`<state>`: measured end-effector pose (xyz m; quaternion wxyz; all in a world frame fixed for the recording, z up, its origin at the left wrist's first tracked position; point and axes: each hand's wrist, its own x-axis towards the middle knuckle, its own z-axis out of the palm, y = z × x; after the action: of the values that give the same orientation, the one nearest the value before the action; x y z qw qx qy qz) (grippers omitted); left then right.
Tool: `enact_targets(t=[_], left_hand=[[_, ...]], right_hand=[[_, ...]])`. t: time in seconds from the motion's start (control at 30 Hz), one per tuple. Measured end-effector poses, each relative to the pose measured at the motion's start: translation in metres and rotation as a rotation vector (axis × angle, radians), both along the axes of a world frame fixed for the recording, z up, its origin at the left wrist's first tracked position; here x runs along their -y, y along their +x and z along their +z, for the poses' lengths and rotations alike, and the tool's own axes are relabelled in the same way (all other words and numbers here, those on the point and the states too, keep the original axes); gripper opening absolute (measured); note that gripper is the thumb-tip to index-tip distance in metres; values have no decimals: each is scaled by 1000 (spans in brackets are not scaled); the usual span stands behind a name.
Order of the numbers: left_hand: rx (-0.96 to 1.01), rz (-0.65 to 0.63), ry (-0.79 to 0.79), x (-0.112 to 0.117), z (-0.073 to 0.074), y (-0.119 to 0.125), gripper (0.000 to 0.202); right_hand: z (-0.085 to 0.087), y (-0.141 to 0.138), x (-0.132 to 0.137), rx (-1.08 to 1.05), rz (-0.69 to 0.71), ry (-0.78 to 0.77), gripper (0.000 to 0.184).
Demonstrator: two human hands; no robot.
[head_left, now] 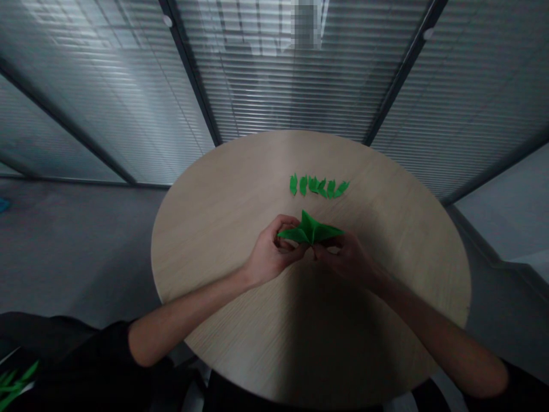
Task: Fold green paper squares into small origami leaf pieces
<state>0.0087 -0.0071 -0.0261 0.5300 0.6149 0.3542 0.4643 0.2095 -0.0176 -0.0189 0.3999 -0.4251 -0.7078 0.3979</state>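
Observation:
A piece of folded green paper (311, 228) with pointed flaps is held up over the round table (240, 337). One flap points away from me and one spreads to each side. My left hand (274, 252) is closed on its left part, the thumb at the near bottom edge. From the right, my right hand (347, 254) grips the same piece, thumb close to the left one. Some fingers of both hands are hidden behind the paper. Just beyond my hands lies a row of several small green folded pieces (318, 185), some touching each other.
Glass panels with blinds (291, 86) and dark frames stand behind the table's far edge. Grey floor (98, 252) shows at the left. Green leaf-like strips (18, 382) are at the lower left corner, beside a dark chair-like shape (43, 326).

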Motion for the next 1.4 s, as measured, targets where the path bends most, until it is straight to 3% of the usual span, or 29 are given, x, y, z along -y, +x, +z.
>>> enact_targets(t=[0.23, 0.37, 0.57, 0.7, 0.83, 0.93, 1.03, 1.4], left_hand=[[81, -22, -137, -1, 1, -1, 49], [153, -76, -223, -6, -3, -1, 54], [141, -85, -227, -9, -6, -1, 56], [19, -20, -69, -4, -5, -3, 44], [-166, 75, 251, -1, -6, -9, 27], [-267, 127, 449, -1, -8, -13, 27], [-309, 149, 572, -1, -8, -15, 26], [-357, 160, 731, -1, -6, -16, 15]], right_hand=[[-4, 0, -1, -101, 3, -106, 10], [-4, 1, -4, -175, 34, -192, 24], [-7, 3, -6, -199, 60, -225, 28], [-8, 4, -4, -132, 16, -131, 19], [-8, 10, -5, 3, -17, 265, 11], [-7, 14, -8, 64, 56, 420, 6], [-7, 16, -9, 62, 57, 466, 8], [-6, 16, -5, 127, 40, 479, 4]])
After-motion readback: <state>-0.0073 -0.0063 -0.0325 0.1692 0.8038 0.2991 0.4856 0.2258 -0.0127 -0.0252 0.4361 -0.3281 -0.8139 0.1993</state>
